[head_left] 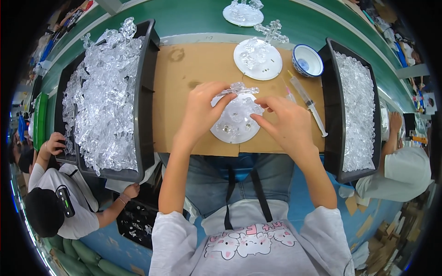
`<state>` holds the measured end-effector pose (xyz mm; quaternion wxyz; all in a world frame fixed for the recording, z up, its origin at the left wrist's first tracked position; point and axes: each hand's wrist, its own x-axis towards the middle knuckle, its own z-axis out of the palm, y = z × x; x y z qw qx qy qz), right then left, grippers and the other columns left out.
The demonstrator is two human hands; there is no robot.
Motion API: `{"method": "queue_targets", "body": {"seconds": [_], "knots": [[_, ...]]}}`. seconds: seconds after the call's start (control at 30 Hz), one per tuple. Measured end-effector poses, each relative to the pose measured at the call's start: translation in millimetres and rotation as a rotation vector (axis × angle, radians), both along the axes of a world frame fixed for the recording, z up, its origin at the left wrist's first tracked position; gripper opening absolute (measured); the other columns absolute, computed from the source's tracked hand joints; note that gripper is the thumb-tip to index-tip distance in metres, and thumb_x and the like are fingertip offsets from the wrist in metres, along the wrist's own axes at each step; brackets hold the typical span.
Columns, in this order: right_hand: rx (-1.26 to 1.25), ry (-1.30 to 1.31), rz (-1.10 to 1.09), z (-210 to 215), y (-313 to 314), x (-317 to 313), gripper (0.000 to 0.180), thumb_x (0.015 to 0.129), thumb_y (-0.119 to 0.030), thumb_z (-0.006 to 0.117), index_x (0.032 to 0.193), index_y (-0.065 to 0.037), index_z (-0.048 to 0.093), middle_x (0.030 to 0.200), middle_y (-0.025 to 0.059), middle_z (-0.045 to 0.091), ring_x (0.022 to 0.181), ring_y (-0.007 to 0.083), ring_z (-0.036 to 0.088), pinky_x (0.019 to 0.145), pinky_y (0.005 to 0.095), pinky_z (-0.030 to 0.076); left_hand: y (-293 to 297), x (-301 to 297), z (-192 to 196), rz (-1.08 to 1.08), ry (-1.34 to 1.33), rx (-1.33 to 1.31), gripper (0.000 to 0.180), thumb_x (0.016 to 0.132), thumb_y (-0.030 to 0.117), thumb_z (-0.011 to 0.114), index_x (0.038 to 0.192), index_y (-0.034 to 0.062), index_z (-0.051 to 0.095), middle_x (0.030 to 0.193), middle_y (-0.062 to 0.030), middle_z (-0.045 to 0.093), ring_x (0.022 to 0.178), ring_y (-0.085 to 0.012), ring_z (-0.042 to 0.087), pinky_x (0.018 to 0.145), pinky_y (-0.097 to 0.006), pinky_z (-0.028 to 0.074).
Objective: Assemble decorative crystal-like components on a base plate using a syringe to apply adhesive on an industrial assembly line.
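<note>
My left hand (206, 103) is closed on a clear plastic cross-shaped piece (239, 89), which it holds tilted over the far part of a round white plate (235, 137). Several clear plastic pieces (228, 126) lie on this plate. My right hand (285, 117) is at the plate's right edge. Its fingers are curled, with the thumb and index fingertip apart. Nothing I can make out is between them, though clear pieces lie just behind. Farther back, a second white plate (271, 73) carries clear pieces and a clear cross (272, 32).
Black bins of clear plastic parts stand left (146, 92) and right (338, 106). A blue-and-white bowl (307, 60), a syringe (308, 99) and a pink-tipped needle (290, 94) are on the cardboard (179, 73). Another plate (243, 20) sits behind. People work on both sides.
</note>
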<state>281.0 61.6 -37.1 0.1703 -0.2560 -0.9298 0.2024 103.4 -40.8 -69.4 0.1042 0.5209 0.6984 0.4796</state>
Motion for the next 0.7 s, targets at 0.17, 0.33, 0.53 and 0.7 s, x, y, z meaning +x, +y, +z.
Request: {"method": "queue_targets", "body": {"seconds": [0.17,0.33,0.53,0.7], "knots": [[0.041,0.000,0.021,-12.1,-2.3,-11.7,0.029,0.075,-0.024,0.077,0.098,-0.009,0.068,0.089,0.0050,0.069,0.079,0.0183,0.067,0.070,0.0313,0.051,-5.3,-5.5,-9.1,0.069,0.006,0.048,0.019,0.080,0.013,0.070,0.093,0.0001,0.066,0.089,-0.0143,0.068,0.085,-0.0328,0.063,0.075,-0.039,0.049],[-0.013,-0.035,-0.025,-27.0,-0.9,-9.4,0.037,0.076,-0.021,0.077,0.108,-0.005,0.067,0.093,0.0142,0.068,0.083,0.0249,0.066,0.075,0.0327,0.050,1.4,1.7,-26.4,-0.021,-0.083,0.173,0.021,0.081,0.014,0.069,0.096,0.0007,0.067,0.091,-0.0169,0.067,0.085,-0.0332,0.064,0.074,-0.039,0.050],[0.019,-0.080,0.001,-24.2,-3.4,-15.0,0.035,0.080,-0.023,0.074,0.107,-0.002,0.067,0.090,0.0147,0.068,0.081,0.0232,0.064,0.074,0.0319,0.049,1.0,4.8,-29.4,0.007,-0.055,0.151,0.019,0.078,0.013,0.067,0.095,0.0033,0.067,0.088,-0.0144,0.067,0.081,-0.0342,0.063,0.074,-0.042,0.049],[0.011,-0.101,-0.054,-22.3,-6.4,-18.6,0.033,0.082,-0.022,0.072,0.108,-0.002,0.066,0.090,0.0138,0.068,0.077,0.0213,0.062,0.073,0.0309,0.048,3.6,5.0,-31.6,0.027,-0.039,0.192,0.015,0.078,0.015,0.068,0.088,0.0040,0.067,0.081,-0.0151,0.066,0.077,-0.0339,0.064,0.070,-0.043,0.049]]}}
